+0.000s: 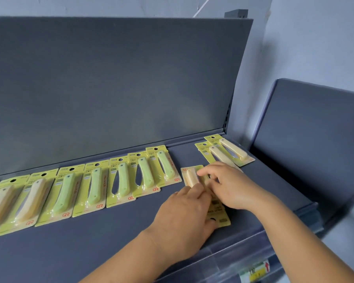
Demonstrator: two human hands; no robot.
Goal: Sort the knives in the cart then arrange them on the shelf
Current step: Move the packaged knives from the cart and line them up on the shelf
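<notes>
While both hands meet on the shelf [90, 252] | left hand [184, 217] and right hand [231, 186] pinch cream fruit-knife pack [190, 176] | turn hang-hole rearward, align beside cream pair [225, 153]

A row of carded fruit knives [94, 188] lies on the shelf [110, 231], running from the lower left of the frame up toward the centre, each overlapping its neighbour, before the back panel [114, 88]. Two more carded knives [226, 153] lie overlapped at centre right, against the back. Between the groups, both hands [208, 197] rest on another carded knife [192, 176]. A price-tag rail [253, 272] edges the shelf at lower right.
</notes>
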